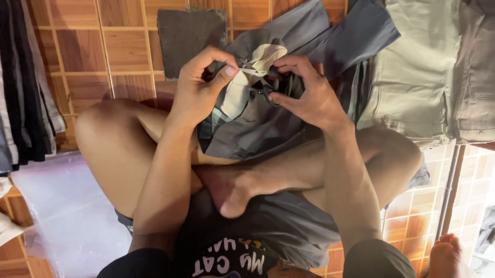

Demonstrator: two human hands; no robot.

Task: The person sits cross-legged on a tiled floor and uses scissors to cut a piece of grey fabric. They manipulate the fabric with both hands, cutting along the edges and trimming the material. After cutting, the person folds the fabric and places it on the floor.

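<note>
I sit cross-legged on a wooden floor with a dark grey garment (259, 131) draped over my legs. My left hand (196, 88) pinches a white fabric piece (263, 58) sewn into the garment's top edge, thumb and forefinger closed on it. My right hand (312, 97) holds small dark scissors (268, 92) right beside the pinched spot, and its fingers also press on the grey cloth. The scissor blades are mostly hidden by folds and fingers.
A stack of folded beige and khaki trousers (426, 69) lies at the upper right. Dark folded clothes (8, 75) line the left edge. A clear plastic bag (69, 208) lies on the floor at lower left, a dark grey square (190, 37) ahead. A bare foot (449, 268) shows at lower right.
</note>
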